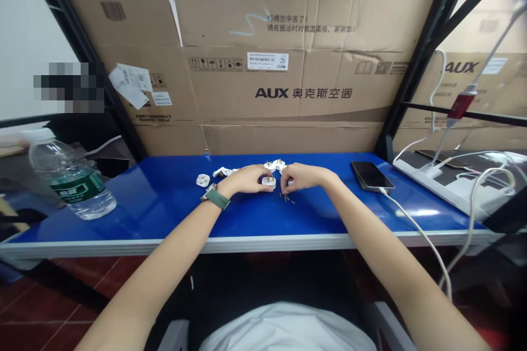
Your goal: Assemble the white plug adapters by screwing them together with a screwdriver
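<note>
My left hand [246, 180], with a green watch on its wrist, is curled around a white plug [269, 181] resting on the blue table [164, 203]. My right hand [300, 177] is just to the right of that plug, fingers bent and pinched together over a scatter of small brass screws [287, 198]; what its fingertips hold is too small to make out. More white plug parts [276, 164] lie just behind the hands, and one white plug piece [202, 180] sits to the left.
A clear water bottle [69, 175] with a green label lies at the table's left end. A black phone [371, 175] with a white cable lies at the right, beside a white power strip [448, 186]. Cardboard boxes [288, 66] stand behind the table.
</note>
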A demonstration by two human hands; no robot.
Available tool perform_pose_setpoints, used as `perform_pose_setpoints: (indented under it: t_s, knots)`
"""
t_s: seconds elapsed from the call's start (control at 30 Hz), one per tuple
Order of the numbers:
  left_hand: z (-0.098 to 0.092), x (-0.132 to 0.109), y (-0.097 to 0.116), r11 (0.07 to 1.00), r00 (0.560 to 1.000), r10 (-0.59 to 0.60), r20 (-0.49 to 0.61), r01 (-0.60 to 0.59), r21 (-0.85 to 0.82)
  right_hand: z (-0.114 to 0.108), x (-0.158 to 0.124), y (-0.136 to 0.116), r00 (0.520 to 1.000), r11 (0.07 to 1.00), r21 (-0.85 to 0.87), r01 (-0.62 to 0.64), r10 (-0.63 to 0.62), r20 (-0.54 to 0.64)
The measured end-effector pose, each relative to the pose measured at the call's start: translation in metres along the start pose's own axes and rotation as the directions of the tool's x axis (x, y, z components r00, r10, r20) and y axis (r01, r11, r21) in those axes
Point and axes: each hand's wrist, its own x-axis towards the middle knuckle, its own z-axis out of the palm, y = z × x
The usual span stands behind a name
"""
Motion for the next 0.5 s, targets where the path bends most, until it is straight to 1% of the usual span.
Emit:
perform_pose_setpoints:
  t_s: [0.1, 0.2, 0.27, 0.3, 0.33, 0.37, 0.4, 0.43, 0.47, 0.5]
  knots:
    - [-0.001, -0.001, 0.0, 1.0, 1.0, 0.012, 0.008, -0.012, 0.001, -0.001, 0.001, 0.004, 0.998, 0.999, -0.036, -0.007, 0.005, -0.059]
    - [0.0, 0.0, 0.0, 1.0, 1.0, 0.002, 0.018, -0.002, 0.006, 0.0, 0.003, 0.007, 0.978, 0.991, -0.13, -0.032, 0.004, -0.21]
    - [0.0, 0.002, 0.0, 1.0, 1.0, -0.019, -0.024, 0.019, 0.001, 0.002, 0.005, 0.01, 0.949, 0.976, -0.191, -0.109, 0.045, -0.312]
    - [0.001, 0.004, 0.0, 0.999, 0.996, -0.041, -0.08, 0.04, -0.01, 0.003, 0.006, 0.011, 0.931, 0.964, -0.211, -0.162, 0.079, -0.356]
    - [0.002, 0.006, 0.0, 0.997, 0.985, -0.07, -0.159, 0.065, -0.034, 0.004, 0.007, 0.012, 0.91, 0.953, -0.217, -0.213, 0.112, -0.398]
    - [0.002, 0.008, 0.0, 0.993, 0.962, -0.104, -0.252, 0.088, -0.073, 0.004, 0.008, 0.013, 0.888, 0.947, -0.206, -0.247, 0.136, -0.44]
    - [0.003, 0.011, 0.0, 0.986, 0.928, -0.14, -0.345, 0.098, -0.135, 0.004, 0.008, 0.013, 0.864, 0.95, -0.177, -0.259, 0.145, -0.483]
    - [0.003, 0.013, -0.001, 0.972, 0.89, -0.177, -0.42, 0.091, -0.218, 0.004, 0.009, 0.013, 0.841, 0.96, -0.135, -0.245, 0.141, -0.522]
    - [0.003, 0.015, -0.002, 0.948, 0.857, -0.213, -0.469, 0.064, -0.313, 0.003, 0.01, 0.012, 0.823, 0.974, -0.09, -0.209, 0.126, -0.554]
    - [0.003, 0.017, -0.003, 0.912, 0.837, -0.245, -0.49, 0.028, -0.408, 0.003, 0.011, 0.01, 0.809, 0.986, -0.05, -0.161, 0.103, -0.578]
